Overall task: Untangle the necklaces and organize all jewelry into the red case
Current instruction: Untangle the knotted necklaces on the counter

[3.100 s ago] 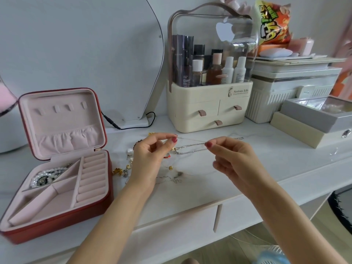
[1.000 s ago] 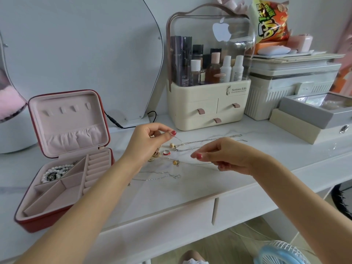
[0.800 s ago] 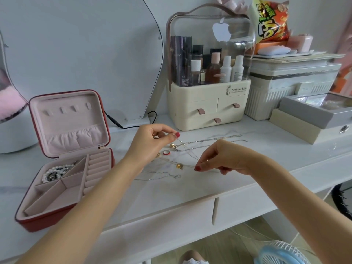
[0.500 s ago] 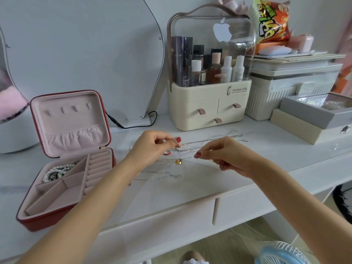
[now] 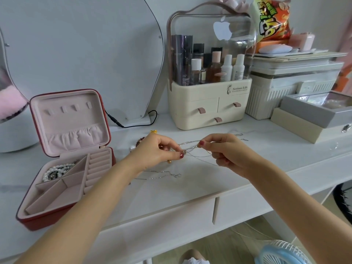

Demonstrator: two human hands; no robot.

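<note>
Head view. Left hand [image 5: 156, 151] and right hand [image 5: 226, 152] meet above the white counter [image 5: 190, 189], each grip pinching the tangled silver necklaces [image 5: 192, 147] between thumb and forefinger; thin strands span the short gap between the two pinches and trail toward 3 o'clock. A separate silver chain [image 5: 162, 175] lies flat on the counter at 6 o'clock of the left hand. The red case [image 5: 66, 212] stands open at 9 o'clock of the hands, lid upright, with a pearl piece [image 5: 57, 171] in its rear left compartment. A cream cosmetics organizer [image 5: 207, 105] stands at 12 o'clock.
</note>
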